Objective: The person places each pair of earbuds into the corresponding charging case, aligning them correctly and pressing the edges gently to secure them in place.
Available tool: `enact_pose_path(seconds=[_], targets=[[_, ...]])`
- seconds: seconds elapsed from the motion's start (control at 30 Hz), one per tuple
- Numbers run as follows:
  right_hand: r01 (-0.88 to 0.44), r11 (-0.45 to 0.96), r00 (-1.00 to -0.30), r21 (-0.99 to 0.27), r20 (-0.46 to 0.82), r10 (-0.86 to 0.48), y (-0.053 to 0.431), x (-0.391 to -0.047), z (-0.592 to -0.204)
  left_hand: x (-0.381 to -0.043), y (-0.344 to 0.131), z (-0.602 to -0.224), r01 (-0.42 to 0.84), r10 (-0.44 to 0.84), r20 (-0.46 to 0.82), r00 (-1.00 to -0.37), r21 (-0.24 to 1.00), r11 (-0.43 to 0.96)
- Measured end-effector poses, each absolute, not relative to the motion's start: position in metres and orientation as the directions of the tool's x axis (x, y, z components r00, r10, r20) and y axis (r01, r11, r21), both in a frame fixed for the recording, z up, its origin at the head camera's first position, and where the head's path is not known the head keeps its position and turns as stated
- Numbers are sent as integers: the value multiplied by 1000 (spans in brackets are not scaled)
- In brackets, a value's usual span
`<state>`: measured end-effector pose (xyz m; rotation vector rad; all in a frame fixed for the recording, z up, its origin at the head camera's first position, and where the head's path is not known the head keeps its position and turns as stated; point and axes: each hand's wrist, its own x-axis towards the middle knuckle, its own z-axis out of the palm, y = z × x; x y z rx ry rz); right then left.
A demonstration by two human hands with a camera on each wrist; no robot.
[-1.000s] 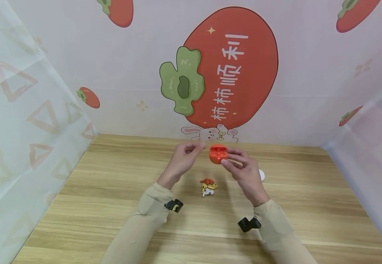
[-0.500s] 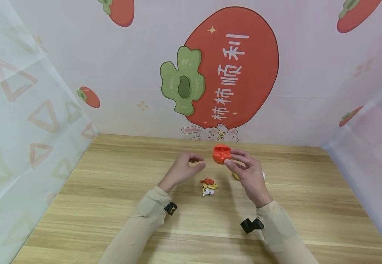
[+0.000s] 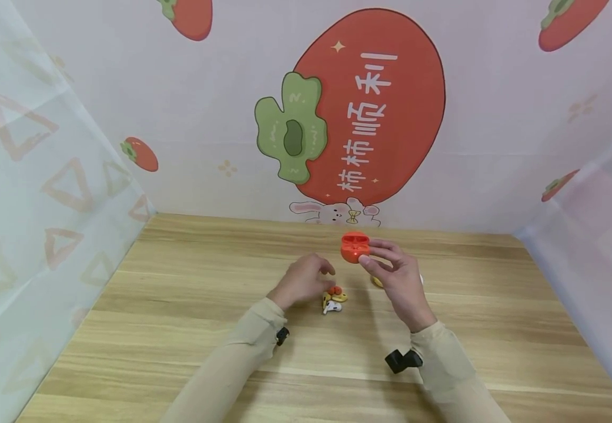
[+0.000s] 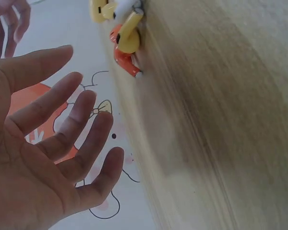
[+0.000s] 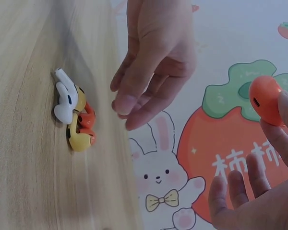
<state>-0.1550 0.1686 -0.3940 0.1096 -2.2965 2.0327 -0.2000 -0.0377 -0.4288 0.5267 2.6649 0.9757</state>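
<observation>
An orange earbud case (image 3: 355,248), its lid raised, is pinched between the thumb and fingers of my right hand (image 3: 398,288) above the table. In the right wrist view the closed outer side of this case (image 5: 264,99) shows. My left hand (image 3: 303,281) hovers just left of a small pile of earbuds. That pile has orange earbuds (image 5: 88,118), yellow earbuds (image 5: 79,140) and a white earbud (image 5: 65,103). In the left wrist view my left hand (image 4: 43,163) has spread, slightly bent fingers with nothing between them.
Partly behind my right hand lie a yellow thing (image 3: 377,281) and a white thing (image 3: 421,281); their shapes are mostly hidden. The wooden table (image 3: 179,329) ends at a printed backdrop (image 3: 205,188), with cloth walls at both sides.
My left hand has left the case's side and come down toward the earbud pile, its fingers spreading from a near pinch. My right hand has shifted slightly right with the case.
</observation>
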Motion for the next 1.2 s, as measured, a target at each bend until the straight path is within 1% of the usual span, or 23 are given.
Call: enact_pose_path(seconds=[0.23, 0.37, 0.77, 1.2], targets=[[-114, 109, -994, -988, 113, -12, 169, -157, -395, -201, -31, -432, 275, 406, -135, -904, 544, 793], [-116, 114, -993, -987, 115, -17, 169, -157, -396, -200, -28, -434, 289, 404, -130, -905, 506, 812], [-105, 90, -994, -990, 103, -28, 170, -156, -399, -198, -24, -440, 331, 406, -66, -912, 468, 819], [-111, 90, -994, -990, 108, -32, 170, -156, -400, -196, -22, -441, 330, 403, -56, -913, 478, 814]])
